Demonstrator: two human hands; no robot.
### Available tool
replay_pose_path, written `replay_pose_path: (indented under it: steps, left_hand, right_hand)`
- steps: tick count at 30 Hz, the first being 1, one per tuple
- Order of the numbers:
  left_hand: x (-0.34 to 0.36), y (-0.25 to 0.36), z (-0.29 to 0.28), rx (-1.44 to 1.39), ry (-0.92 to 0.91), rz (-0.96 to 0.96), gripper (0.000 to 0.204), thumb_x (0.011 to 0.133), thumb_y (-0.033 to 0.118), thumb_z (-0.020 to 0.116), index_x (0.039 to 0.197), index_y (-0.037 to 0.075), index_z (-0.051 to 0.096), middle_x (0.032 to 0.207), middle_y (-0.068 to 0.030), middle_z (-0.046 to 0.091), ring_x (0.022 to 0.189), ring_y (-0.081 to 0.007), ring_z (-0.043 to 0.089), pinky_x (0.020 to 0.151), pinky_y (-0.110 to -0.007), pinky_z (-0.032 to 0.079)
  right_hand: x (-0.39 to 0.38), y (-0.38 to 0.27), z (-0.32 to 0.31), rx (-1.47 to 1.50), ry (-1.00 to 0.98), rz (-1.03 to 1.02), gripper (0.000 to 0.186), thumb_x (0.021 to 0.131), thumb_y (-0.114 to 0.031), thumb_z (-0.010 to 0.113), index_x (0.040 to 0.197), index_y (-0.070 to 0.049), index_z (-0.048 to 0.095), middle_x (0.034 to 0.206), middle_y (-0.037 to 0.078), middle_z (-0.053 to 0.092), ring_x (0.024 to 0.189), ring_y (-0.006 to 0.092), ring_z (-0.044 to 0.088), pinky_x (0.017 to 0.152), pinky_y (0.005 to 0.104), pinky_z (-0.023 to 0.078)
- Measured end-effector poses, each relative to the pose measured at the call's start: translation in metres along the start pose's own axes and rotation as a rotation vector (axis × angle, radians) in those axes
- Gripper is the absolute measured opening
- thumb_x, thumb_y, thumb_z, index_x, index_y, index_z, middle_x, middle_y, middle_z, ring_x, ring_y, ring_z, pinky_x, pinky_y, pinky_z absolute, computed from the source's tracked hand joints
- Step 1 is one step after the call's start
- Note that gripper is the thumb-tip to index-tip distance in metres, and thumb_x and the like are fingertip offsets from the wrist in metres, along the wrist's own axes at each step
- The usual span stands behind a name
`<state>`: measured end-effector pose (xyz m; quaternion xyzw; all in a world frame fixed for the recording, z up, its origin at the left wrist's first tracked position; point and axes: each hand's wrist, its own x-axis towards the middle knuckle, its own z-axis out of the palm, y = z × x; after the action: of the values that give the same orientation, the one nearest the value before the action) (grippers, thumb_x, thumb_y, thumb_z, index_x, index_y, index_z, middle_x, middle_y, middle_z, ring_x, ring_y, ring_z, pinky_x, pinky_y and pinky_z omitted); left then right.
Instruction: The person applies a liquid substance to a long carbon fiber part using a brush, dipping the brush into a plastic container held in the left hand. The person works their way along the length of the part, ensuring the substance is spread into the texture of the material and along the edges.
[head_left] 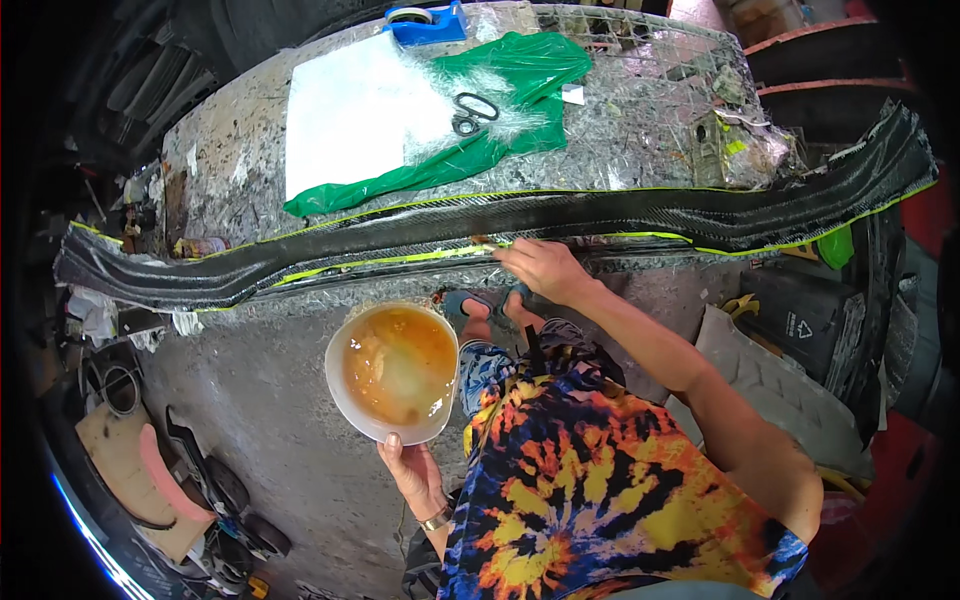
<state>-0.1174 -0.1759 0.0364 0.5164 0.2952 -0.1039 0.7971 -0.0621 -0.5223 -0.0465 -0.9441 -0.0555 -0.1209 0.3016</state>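
Observation:
My left hand [412, 470] holds a white bowl [345, 395] of amber liquid by its near rim, low over the floor. My right hand [540, 268] reaches forward to the near edge of a long black woven carbon part [420, 232] with yellow-green edging, which lies across the front of a worktable. Its fingers pinch something small at that edge; what it is I cannot tell. My patterned shirt and my feet in sandals [470, 303] show below.
On the resin-crusted worktable [640, 100] lie a white sheet [340, 110], a green plastic bag [520, 70], loose glass fibre with black scissors [470, 112] and a blue tape dispenser [425, 20]. Clutter and tools sit on the floor at left [150, 450]; dark bins stand at right [800, 320].

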Motion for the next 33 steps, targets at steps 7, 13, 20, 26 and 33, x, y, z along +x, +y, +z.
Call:
replay_pose_path:
  steps: [7,13,20,26,33]
  left_hand:
    - [0.004,0.001,-0.001,0.0,-0.042,0.012,0.07,0.08,0.033,0.071,0.135,0.001,0.043,0.133,-0.0123,0.051,0.119,-0.0241,0.052,0.099,-0.042,0.043]
    - [0.007,0.01,0.0,-0.031,-0.091,0.003,0.064,0.085,0.032,0.067,0.135,0.001,0.042,0.133,-0.0128,0.051,0.119,-0.0244,0.052,0.096,-0.041,0.045]
    - [0.012,0.021,0.018,0.037,-0.161,-0.006,0.066,0.085,0.034,0.067,0.136,0.001,0.041,0.133,-0.0135,0.05,0.118,-0.0241,0.052,0.094,-0.04,0.046]
    - [0.009,0.021,0.031,0.059,-0.205,-0.014,0.066,0.086,0.035,0.066,0.136,0.001,0.04,0.134,-0.0135,0.049,0.117,-0.0236,0.052,0.092,-0.04,0.046]
    - [0.019,0.019,0.004,0.025,-0.164,-0.035,0.061,0.084,0.036,0.067,0.132,0.005,0.046,0.131,-0.0111,0.054,0.117,-0.0248,0.053,0.092,-0.042,0.048]
  right_hand:
    - [-0.017,0.009,-0.021,-0.126,-0.01,0.105,0.024,0.082,-0.012,0.065,0.106,-0.008,0.064,0.083,0.005,0.055,0.077,0.0238,0.062,0.065,0.0362,0.053]
    - [-0.039,0.016,-0.053,-0.244,0.017,0.168,0.023,0.082,-0.012,0.062,0.105,-0.009,0.062,0.083,0.004,0.054,0.08,0.0218,0.063,0.063,0.035,0.054]
    - [-0.07,0.025,-0.084,-0.303,0.06,0.267,0.02,0.084,-0.012,0.062,0.104,-0.009,0.064,0.082,0.005,0.053,0.079,0.0228,0.063,0.064,0.0364,0.054]
    - [-0.09,0.035,-0.117,-0.332,0.095,0.349,0.019,0.084,-0.013,0.061,0.103,-0.009,0.063,0.083,0.005,0.054,0.079,0.0242,0.062,0.064,0.0372,0.053]
    - [-0.1,0.036,-0.124,-0.34,0.081,0.485,0.018,0.086,-0.008,0.059,0.104,-0.008,0.062,0.082,0.009,0.054,0.073,0.0301,0.06,0.06,0.0401,0.049]
